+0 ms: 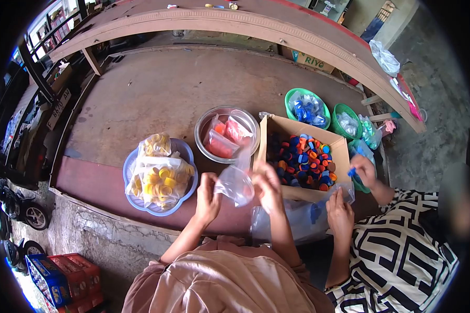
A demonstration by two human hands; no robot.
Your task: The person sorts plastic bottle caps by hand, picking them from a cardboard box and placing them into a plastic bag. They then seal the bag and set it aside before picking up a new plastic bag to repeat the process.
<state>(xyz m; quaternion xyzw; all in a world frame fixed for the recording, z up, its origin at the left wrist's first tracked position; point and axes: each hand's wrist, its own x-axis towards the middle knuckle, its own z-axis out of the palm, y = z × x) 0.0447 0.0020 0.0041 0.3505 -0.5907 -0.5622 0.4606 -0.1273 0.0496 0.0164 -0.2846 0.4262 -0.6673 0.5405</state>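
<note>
My left hand (pixel 208 198) is closed on the left edge of a clear plastic bag (pixel 236 182), in front of the steel bowl (pixel 199 136). At the bag's right side is my right hand (pixel 268 189), smeared by motion, so its fingers are hard to make out. Red and pink items in clear bags (pixel 222 143) lie in the steel bowl. To the left, a blue scalloped basin (pixel 189 147) holds bags of yellow caps (pixel 159 182). Right of my hands stands an open cardboard box (pixel 292 194) full of blue, orange and red caps (pixel 304 161).
A co-worker in a patterned sleeve (pixel 386 255) sits at the right, hands at the box. Green baskets (pixel 326 116) with bagged blue items stand behind it. A clear plastic sheet or bag (pixel 282 224) lies by the front edge. A raised wooden shelf (pixel 214 27) spans the back.
</note>
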